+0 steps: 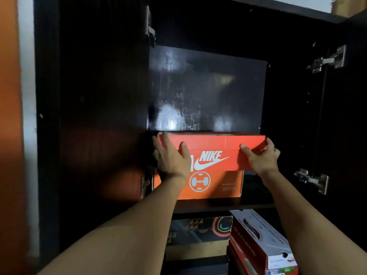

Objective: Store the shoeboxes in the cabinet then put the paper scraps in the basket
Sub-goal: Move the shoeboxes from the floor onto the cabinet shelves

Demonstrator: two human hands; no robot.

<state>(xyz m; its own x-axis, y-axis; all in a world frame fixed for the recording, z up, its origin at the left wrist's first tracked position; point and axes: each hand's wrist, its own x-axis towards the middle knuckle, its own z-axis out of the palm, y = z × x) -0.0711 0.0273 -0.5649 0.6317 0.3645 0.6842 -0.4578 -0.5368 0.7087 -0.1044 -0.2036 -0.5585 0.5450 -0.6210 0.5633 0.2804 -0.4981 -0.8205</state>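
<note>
Left hand [171, 159] flat, fingers straight, pressing the front-left corner of the Nike shoebox [214, 143]. It's stacked on an orange shoebox [214, 185] at the left front edge of the cabinet shelf [228, 206]. Right hand [262, 157] wraps fingers round its right end, likely squaring it while pushing in.

This looks like a household storage spot rather than a shop or workshop; a tall dark wooden cabinet [208, 86] fills the view with its doors swung open, plain metal hinges [325, 60] showing at 3 o'clock; branded footwear cartons are stacked inside, a red Nike shoebox [214, 155] on an orange shoebox [214, 185] on the centre shelf [228, 205]; lower down, a red-and-white shoebox [258, 241] at 5 o'clock sits beside a dark patterned shoebox [198, 227] at 6 o'clock; a painted orange wall [8, 116] runs down at 9 o'clock.
</note>
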